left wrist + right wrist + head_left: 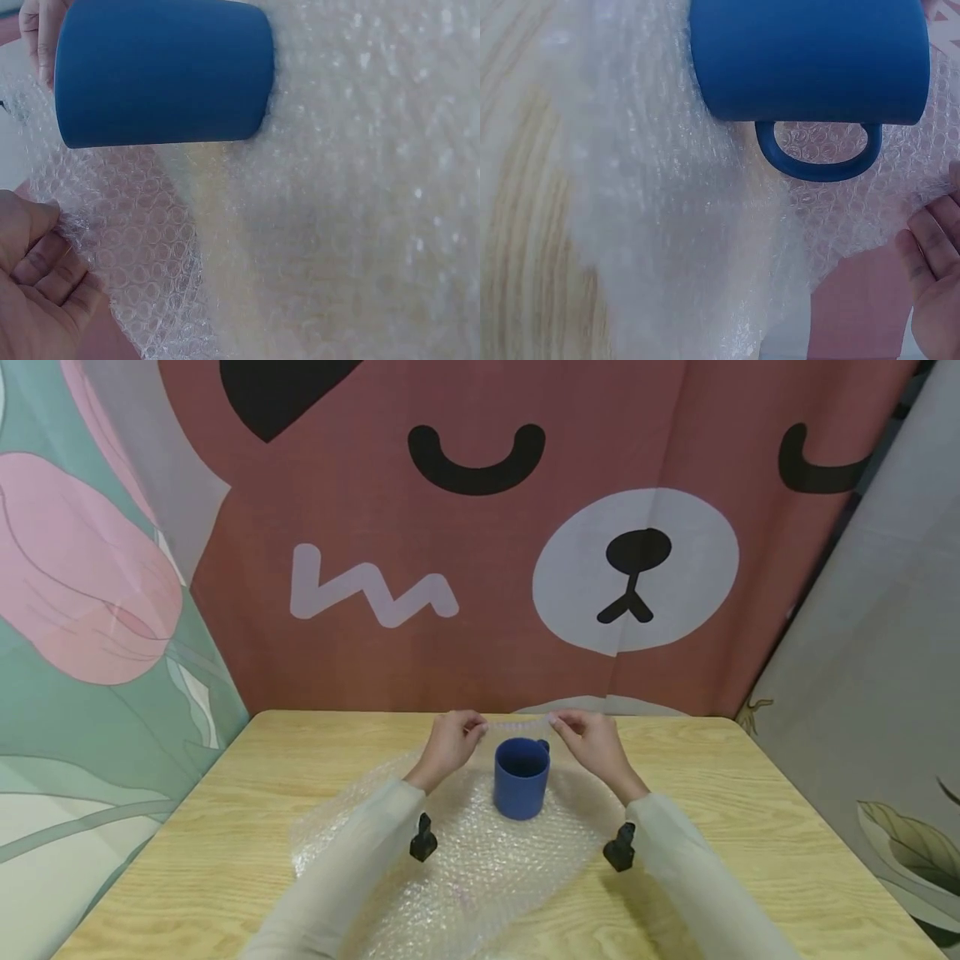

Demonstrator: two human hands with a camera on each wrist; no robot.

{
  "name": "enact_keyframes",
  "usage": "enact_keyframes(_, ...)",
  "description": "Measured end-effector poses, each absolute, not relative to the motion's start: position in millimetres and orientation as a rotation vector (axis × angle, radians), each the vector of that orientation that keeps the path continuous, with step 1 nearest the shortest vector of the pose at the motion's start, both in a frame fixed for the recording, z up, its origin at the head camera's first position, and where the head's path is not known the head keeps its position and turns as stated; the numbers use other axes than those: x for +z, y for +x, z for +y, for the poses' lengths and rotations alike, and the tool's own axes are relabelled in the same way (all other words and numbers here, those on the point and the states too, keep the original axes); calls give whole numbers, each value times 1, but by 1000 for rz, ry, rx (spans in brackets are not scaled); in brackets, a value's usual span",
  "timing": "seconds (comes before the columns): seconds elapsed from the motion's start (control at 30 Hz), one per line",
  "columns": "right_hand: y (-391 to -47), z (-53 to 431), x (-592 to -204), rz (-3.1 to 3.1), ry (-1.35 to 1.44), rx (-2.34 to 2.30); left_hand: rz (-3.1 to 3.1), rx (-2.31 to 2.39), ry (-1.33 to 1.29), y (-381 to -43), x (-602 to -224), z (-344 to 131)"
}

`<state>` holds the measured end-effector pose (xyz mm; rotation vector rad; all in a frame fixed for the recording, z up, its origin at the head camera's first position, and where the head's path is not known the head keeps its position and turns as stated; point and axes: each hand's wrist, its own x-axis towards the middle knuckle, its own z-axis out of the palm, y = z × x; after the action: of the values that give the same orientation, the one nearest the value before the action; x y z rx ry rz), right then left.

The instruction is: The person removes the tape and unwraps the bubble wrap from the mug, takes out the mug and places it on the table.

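A blue mug [521,789] stands upright on a sheet of bubble wrap [480,852], its handle toward the back right. Behind the mug, the far edge of the wrap is lifted off the table between both hands. My left hand [455,739] pinches that edge on the left, thumb against fingers. On the right, my right hand [592,739] pinches the same edge. The left wrist view shows the bubbles of the raised wrap [142,232] beside the mug. In the right wrist view the mug's handle [821,169] shows in front of the raised part.
The wrap lies over the middle of a wood-grain table [720,793], spreading toward its left and near sides. A brown curtain [360,668] with a bear's face hangs right behind the table's far edge. Black wrist cameras [423,837] sit at both cuffs.
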<state>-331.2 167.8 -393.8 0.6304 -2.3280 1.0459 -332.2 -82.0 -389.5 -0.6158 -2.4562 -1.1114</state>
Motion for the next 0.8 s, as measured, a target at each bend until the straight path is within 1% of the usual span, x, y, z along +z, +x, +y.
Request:
enact_keyframes(0.33, -341, 162, -392, -2310, 526, 1130, -2465, -1259, -525, -340, -388, -80)
enact_keyframes(0.8, -349, 157, -399, -2233, 447, 1152, -2465, -1350, -391, -342, -390, -81)
